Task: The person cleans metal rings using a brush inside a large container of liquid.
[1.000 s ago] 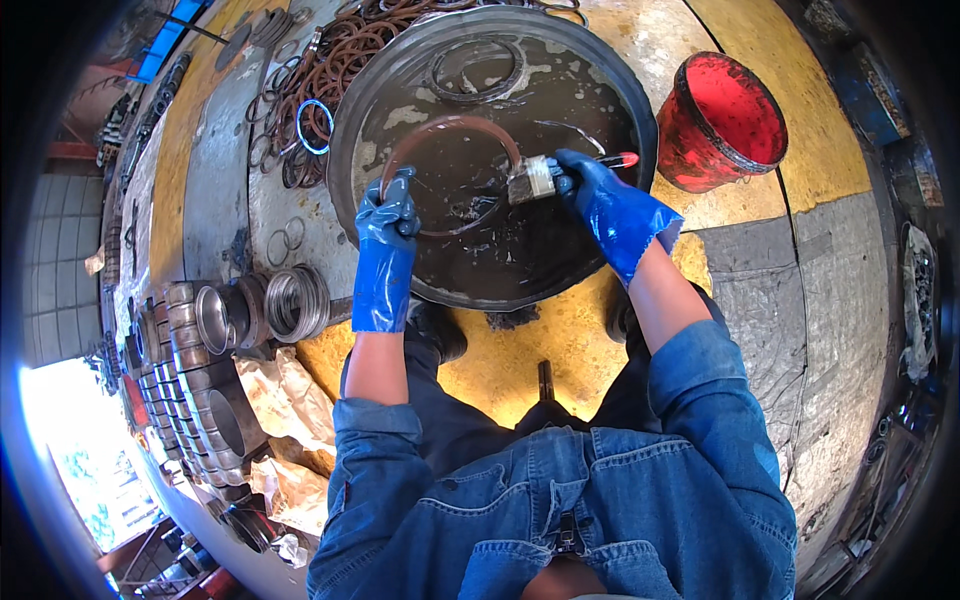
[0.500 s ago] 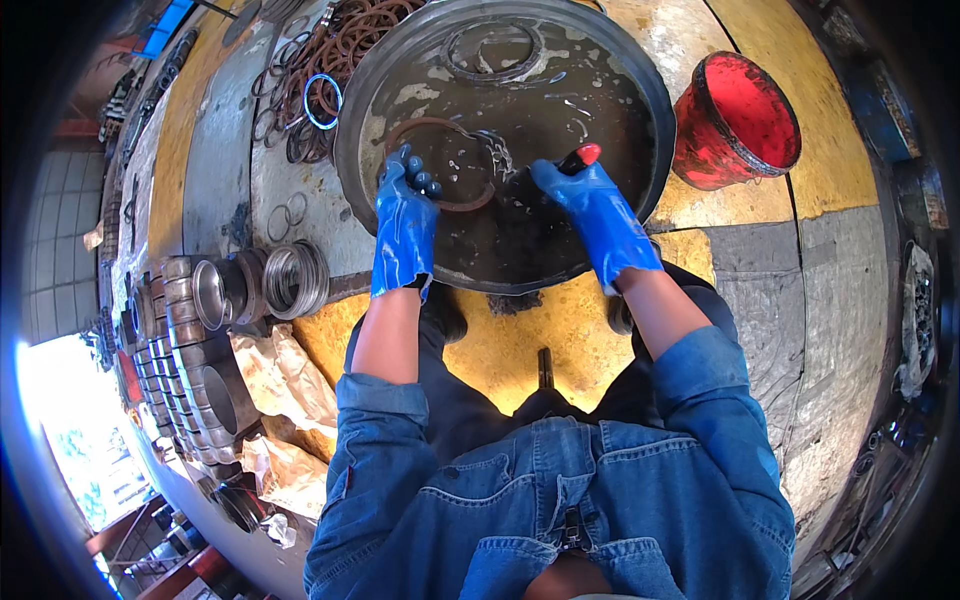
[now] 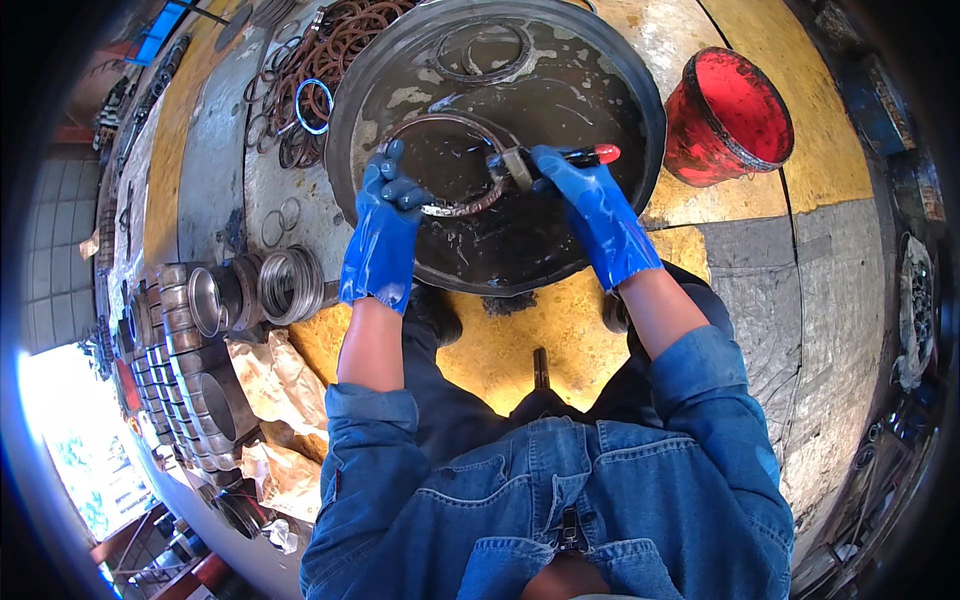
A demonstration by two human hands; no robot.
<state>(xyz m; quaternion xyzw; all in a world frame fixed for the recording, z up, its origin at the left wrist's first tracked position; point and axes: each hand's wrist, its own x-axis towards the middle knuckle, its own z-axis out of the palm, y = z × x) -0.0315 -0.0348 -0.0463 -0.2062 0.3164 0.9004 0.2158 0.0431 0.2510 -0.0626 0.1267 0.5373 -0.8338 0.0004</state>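
My left hand (image 3: 388,215), in a blue rubber glove, grips the near left side of a wet brown metal ring (image 3: 468,209). The ring is held tilted over a wide dark basin (image 3: 655,150) of murky liquid. In my right hand (image 3: 588,195), gloved in the same way, is a brush (image 3: 518,168) with a black, red-tipped handle. Its head rests against the right side of the ring, and the fingers partly cover the handle. Other thin rings (image 3: 485,75) lie at the far side of the basin.
A red bucket (image 3: 690,135) stands right of the basin. To the left lies a heap of rusty rings (image 3: 345,50) with a blue-lit ring (image 3: 313,106). Stacked metal cylinders (image 3: 190,340), a bundle of thin rings (image 3: 290,287) and brown paper (image 3: 285,385) lie nearer left.
The ring has come up out of the liquid, tilted. The brush has swung from pointing down into the liquid to lying sideways, its head now on the ring's right side.
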